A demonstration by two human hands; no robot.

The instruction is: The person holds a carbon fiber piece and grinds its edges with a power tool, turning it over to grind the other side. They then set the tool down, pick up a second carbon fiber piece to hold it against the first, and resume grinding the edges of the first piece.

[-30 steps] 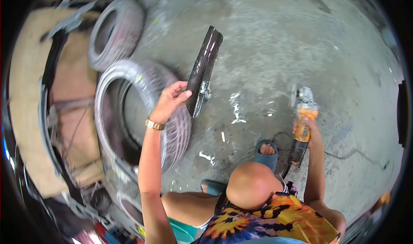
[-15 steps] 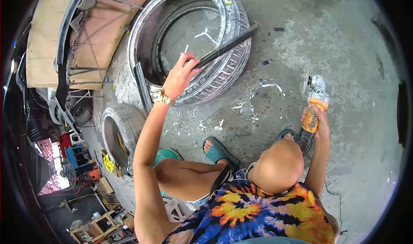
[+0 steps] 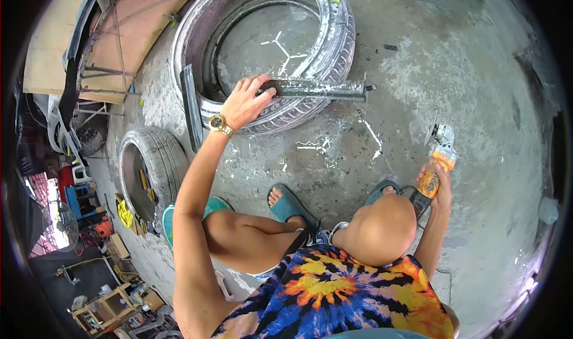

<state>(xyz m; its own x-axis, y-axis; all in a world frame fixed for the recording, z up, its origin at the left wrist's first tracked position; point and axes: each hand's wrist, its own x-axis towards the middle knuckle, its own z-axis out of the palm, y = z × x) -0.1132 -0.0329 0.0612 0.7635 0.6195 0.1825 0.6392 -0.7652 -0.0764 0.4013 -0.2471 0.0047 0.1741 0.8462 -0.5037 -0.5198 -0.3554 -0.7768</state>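
My left hand (image 3: 248, 102), with a gold watch at the wrist, grips one end of a dark, carbon-patterned strip (image 3: 322, 89). That strip lies across the tread side of a large tyre (image 3: 286, 119), its far end reaching past the tyre's edge. My right hand (image 3: 436, 183) is wrapped round the orange body of an angle grinder (image 3: 428, 180), held beside my right knee. The grinder's metal head and disc (image 3: 440, 134) point away from me. A second dark strip (image 3: 192, 109) leans against the tyre's left side.
A smaller tyre (image 3: 161, 163) stands at the left, near a yellow cloth (image 3: 125, 213). Wooden panels (image 3: 128, 34) on a metal frame are at the upper left. Small scraps and white marks lie on the concrete floor (image 3: 334, 172). A fan (image 3: 62, 225) stands far left.
The strip in my left hand has swung from a slant to nearly level, and its broad patterned face now shows. The grinder stays in my right hand. The view has shifted slightly.
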